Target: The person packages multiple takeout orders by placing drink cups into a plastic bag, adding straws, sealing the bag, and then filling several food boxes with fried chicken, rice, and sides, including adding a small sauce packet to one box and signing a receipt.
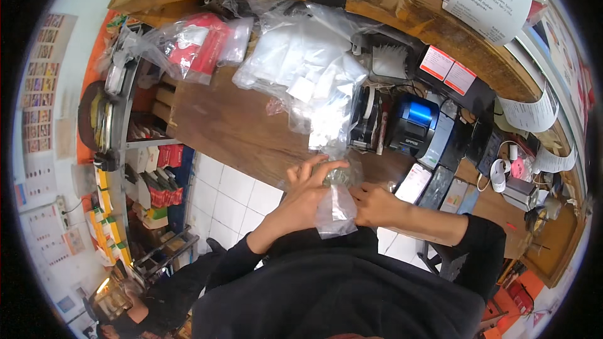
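Observation:
A small clear plastic bag (337,212) hangs between my hands at the table's near edge, just in front of my black top. Something greenish (343,177) shows through its upper part; I cannot tell what it is. My left hand (304,190) grips the bag from the left, its fingers spread over the green part. On the other side, the curled fingers of my right hand (374,203) pinch the bag's right edge. Just beyond them lies a large heap of clear plastic bags (301,52) on the wooden table (226,113).
A receipt printer (413,125) stands to the right, beside a tape dispenser (365,117) and several phones, one a lit smartphone (413,182). Paper receipts (490,4) hang from the wooden shelf above. Shelves (153,174) stand left; another person (165,287) is at lower left.

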Motion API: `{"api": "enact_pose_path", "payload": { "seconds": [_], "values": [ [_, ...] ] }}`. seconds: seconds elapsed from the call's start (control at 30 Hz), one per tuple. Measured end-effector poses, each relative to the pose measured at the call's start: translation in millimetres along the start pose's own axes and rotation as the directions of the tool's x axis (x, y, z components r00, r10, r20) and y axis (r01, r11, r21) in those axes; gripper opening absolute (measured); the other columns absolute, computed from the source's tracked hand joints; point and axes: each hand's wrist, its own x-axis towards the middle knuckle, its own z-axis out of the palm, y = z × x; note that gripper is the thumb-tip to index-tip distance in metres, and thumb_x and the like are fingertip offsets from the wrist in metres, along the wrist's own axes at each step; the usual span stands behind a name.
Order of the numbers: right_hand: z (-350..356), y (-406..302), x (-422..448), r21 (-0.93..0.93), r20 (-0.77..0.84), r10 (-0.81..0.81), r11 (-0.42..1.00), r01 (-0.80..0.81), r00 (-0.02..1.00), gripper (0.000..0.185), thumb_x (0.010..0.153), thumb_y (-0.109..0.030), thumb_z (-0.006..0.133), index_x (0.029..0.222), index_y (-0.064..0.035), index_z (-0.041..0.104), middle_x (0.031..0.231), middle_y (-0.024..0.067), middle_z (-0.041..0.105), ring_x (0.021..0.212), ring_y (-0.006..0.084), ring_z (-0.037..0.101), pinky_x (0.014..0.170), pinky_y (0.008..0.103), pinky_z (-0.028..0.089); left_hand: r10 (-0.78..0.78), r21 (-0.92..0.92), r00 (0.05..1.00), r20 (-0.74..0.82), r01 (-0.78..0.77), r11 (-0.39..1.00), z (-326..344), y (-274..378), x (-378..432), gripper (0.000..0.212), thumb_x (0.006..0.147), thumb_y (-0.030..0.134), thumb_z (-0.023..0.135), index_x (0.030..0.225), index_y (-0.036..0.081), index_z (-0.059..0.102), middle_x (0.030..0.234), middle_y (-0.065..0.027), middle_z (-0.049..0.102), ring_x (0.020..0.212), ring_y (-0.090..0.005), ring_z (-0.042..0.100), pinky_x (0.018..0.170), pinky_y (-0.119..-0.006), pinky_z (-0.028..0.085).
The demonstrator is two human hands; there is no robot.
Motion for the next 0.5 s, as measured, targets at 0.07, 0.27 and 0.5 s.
{"api": "enact_pose_path", "payload": {
  "seconds": [0.07, 0.27, 0.5],
  "values": [
    [7.1, 9.4, -2.9, 0.038, -0.06, -0.097, 0.994, 0.1, 0.993, 0.016, 0.056, -0.022, 0.061, 0.063, -0.0077, 0.058, 0.072, 0.0051, 0.054, 0.07, 0.0207, 0.056, 0.058, 0.0315, 0.045, 0.056, 0.021, 0.998, 0.037, -0.057, 0.998, -1.9, 1.6, 0.2, 0.036, 0.064, 0.03, 0.075, 0.095, 0.013, 0.069, 0.137, -0.0055, 0.042, 0.131, -0.0342, 0.029, 0.093, -0.051, 0.024],
    [-1.5, 16.7, -0.6, -0.058, 0.084, -0.198, 0.977, 0.203, 0.977, 0.017, 0.071, -0.022, 0.06, 0.079, -0.0072, 0.063, 0.079, 0.0057, 0.059, 0.082, 0.019, 0.061, 0.064, 0.0303, 0.048, 0.132, 0.017, 0.983, 0.13, -0.135, 0.991, -7.9, -6.2, -2.5, 0.031, 0.061, 0.015, 0.076, 0.091, 0.011, 0.068, 0.133, -0.007, 0.045, 0.133, -0.0337, 0.03, 0.094, -0.049, 0.025],
    [10.6, 9.2, -16.4, 0.403, 0.078, 0.301, 0.862, -0.306, 0.95, 0.039, 0.071, -0.029, 0.07, 0.098, -0.0042, 0.058, 0.096, 0.0071, 0.056, 0.091, 0.0256, 0.057, 0.075, 0.0369, 0.046, 0.068, -0.142, 0.997, -0.024, -0.071, 0.987, -4.7, -21.2, -10.4, 0.024, 0.068, 0.021, 0.073, 0.087, 0.009, 0.064, 0.127, -0.0055, 0.049, 0.124, -0.0251, 0.043, 0.089, -0.043, 0.032]
  ]
}}
